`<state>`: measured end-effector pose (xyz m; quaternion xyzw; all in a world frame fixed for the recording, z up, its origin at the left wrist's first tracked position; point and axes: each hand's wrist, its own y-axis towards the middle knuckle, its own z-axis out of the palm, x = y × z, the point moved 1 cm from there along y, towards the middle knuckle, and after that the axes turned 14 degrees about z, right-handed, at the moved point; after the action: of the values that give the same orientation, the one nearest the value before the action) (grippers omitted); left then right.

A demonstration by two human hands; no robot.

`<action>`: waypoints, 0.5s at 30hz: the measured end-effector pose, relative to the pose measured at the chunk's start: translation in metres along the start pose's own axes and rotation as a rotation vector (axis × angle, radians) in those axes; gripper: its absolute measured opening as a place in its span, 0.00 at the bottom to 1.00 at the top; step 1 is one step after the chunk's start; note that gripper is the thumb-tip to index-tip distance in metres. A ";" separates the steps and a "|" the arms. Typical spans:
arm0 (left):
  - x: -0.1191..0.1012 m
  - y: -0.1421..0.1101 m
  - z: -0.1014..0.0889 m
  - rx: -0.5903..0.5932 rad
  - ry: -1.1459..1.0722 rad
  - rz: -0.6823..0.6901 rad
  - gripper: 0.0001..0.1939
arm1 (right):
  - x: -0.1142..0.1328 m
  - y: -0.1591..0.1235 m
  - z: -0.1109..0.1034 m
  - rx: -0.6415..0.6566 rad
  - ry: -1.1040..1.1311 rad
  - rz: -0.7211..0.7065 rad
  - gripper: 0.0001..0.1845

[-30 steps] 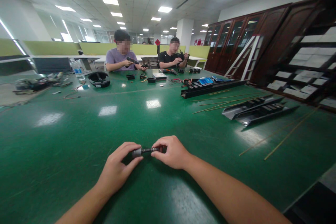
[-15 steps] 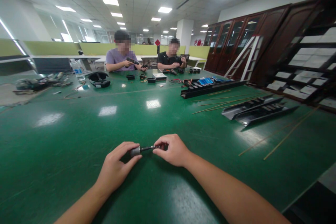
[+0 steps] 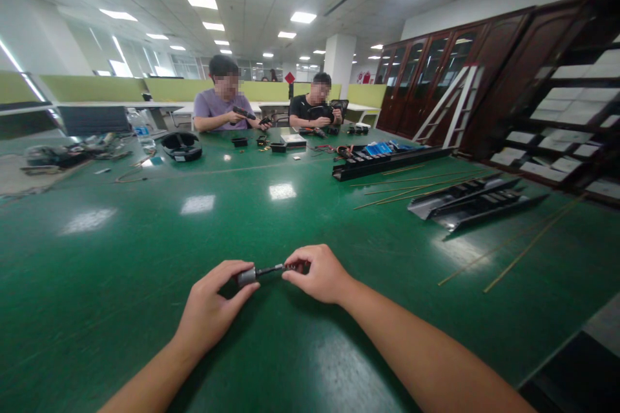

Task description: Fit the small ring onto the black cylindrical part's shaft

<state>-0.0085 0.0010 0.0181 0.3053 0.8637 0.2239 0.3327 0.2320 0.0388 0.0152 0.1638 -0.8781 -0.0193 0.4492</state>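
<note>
My left hand [image 3: 217, 293] is closed on a short silver-grey metal cylinder [image 3: 247, 276], thumb below and fingers above. A thin dark rod [image 3: 268, 270] runs out of the cylinder to the right, with a lighter tip near my right fingers. The thumb and fingers of my right hand [image 3: 317, 274] pinch a small dark, ridged piece [image 3: 290, 266] at that end. Most of this piece is hidden in the hand, and I cannot tell whether it is joined to the rod. Both hands are over the near middle of the green table [image 3: 232, 219].
Black metal channels [image 3: 484, 206] and thin brass-coloured rods [image 3: 526, 251] lie to the right. Farther back are a long black channel [image 3: 387, 164], a black headset [image 3: 181, 146] and a water bottle [image 3: 140, 128]. Two people [image 3: 223, 106] handle dark parts across the table.
My hands have drawn slightly apart, the left moving left and the right a little up. More of the dark rod shows between them.
</note>
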 end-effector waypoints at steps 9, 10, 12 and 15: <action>0.008 0.003 -0.003 -0.233 -0.445 -0.449 0.33 | -0.002 0.000 0.004 0.035 0.027 0.001 0.07; 0.006 0.004 -0.008 -0.262 -0.470 -0.471 0.37 | -0.002 0.000 0.004 0.037 0.026 0.002 0.07; 0.002 0.003 -0.023 -0.292 -0.461 -0.499 0.38 | -0.001 -0.001 0.004 0.046 0.019 -0.001 0.07; 0.002 -0.006 -0.057 -0.275 -0.368 -0.518 0.31 | -0.001 -0.001 0.004 0.070 0.009 -0.004 0.08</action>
<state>-0.0526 -0.0122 0.0518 0.0635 0.7998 0.1875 0.5667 0.2293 0.0372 0.0117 0.1811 -0.8758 0.0111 0.4473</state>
